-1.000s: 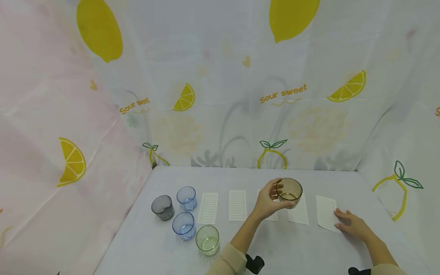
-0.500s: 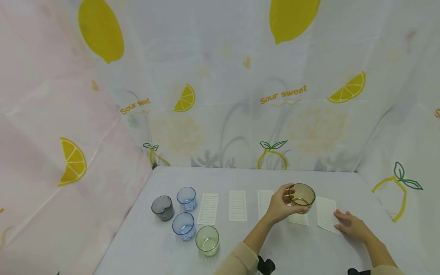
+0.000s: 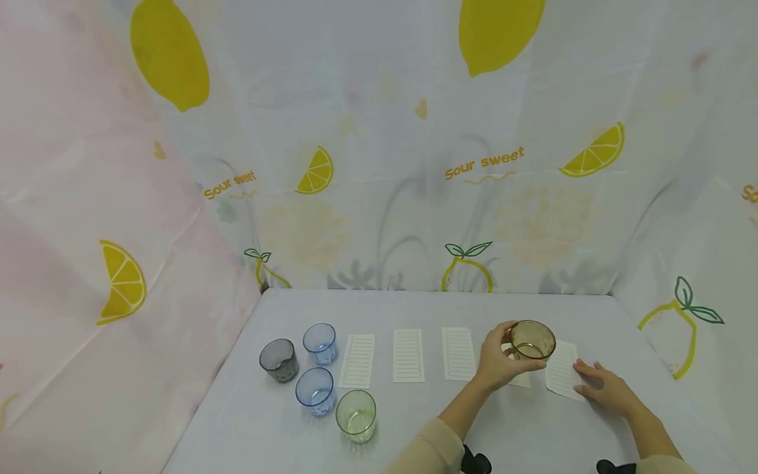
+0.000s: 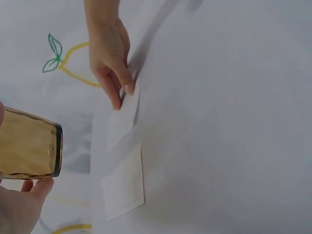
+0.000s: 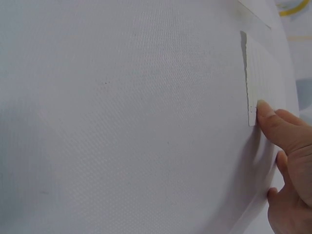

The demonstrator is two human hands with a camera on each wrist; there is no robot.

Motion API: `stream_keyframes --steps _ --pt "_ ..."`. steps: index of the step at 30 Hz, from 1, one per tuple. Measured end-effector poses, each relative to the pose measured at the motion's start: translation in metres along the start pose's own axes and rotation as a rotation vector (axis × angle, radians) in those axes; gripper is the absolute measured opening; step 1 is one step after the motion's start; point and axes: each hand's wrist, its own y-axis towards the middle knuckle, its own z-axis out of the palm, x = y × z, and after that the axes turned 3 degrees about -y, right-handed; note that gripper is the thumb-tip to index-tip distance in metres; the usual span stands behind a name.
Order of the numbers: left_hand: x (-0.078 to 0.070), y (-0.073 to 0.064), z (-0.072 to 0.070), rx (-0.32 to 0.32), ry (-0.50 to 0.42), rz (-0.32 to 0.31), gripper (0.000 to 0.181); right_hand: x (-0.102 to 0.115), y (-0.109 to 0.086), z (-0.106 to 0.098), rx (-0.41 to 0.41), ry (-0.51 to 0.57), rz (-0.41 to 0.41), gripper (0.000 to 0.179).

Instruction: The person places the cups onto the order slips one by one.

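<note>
My left hand [image 3: 496, 359] grips an amber glass tumbler [image 3: 533, 340] by its side, thumb in front and fingers behind. The tumbler is upright and held above the table; in the left wrist view its amber wall [image 4: 27, 144] and thick base show. Below it, a lined paper slip [image 3: 521, 380] is mostly hidden by the hand and glass. My right hand [image 3: 606, 388] rests at the right edge of the rightmost lined slip [image 3: 559, 372], thumb and forefinger spread apart. In the right wrist view the thumb touches a corner of that slip [image 5: 263, 73].
Left of the slips stand a grey tumbler [image 3: 279, 360], two blue tumblers [image 3: 320, 343] and a green tumbler [image 3: 356, 416]. Three more lined slips [image 3: 408, 355] lie in a row along the white table [image 3: 426, 428]. A lemon-print curtain [image 3: 379, 217] hangs behind.
The left hand has carried the amber tumbler to the right, from over the fourth slip towards the rightmost one. The right hand has stayed at that slip's edge.
</note>
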Motion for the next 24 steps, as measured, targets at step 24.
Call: stream_keyframes --steps 24 --pt "0.012 0.005 0.043 0.023 0.214 -0.123 0.069 0.002 0.001 0.000 0.018 -0.014 0.019 0.056"
